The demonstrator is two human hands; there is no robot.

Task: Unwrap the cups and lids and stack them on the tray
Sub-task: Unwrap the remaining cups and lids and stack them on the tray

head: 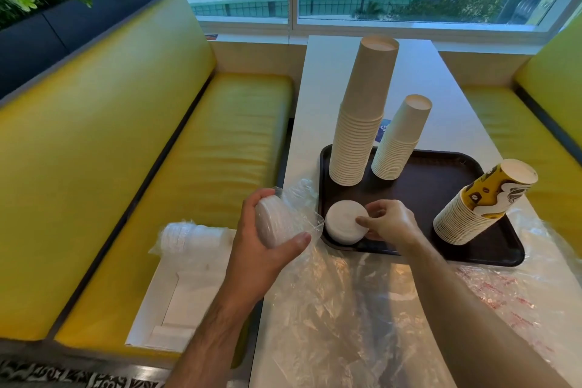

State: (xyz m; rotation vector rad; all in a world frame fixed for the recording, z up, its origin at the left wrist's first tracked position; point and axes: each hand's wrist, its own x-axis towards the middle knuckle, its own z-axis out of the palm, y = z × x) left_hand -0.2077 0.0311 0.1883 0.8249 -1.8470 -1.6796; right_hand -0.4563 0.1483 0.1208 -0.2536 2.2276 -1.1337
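White surface [419, 79] runs between two yellow benches, window at the far end. Dark brown tray [441, 198] sits on it, near-right of centre. On the tray's far-left corner: a tall stack of plain white cups [359, 135], rims down, leaning right toward the top. Just right of it, a shorter white cup stack [398, 145], also rims down and tilted right. At the tray's right edge, a stack of yellow-printed cups [475, 211], leaning hard to the right. On the tray's near-left corner, a low pile of white lids [345, 224]. Right hand [389, 220] rests at that pile, thumb on the top lid, fingers curled at its right side. Left hand [267, 230] is held off the surface's left edge, fingers and thumb wrapped round a sleeve of lids [277, 224] partly inside clear plastic wrap [302, 201]. Hands are apart, the lid pile between them. Loose clear plastic sheeting [346, 309] covers the near part of the surface, some with red print at the right. On the left bench [157, 183], a white box [182, 309] carries another wrapped bundle of lids [189, 239] at its far end.
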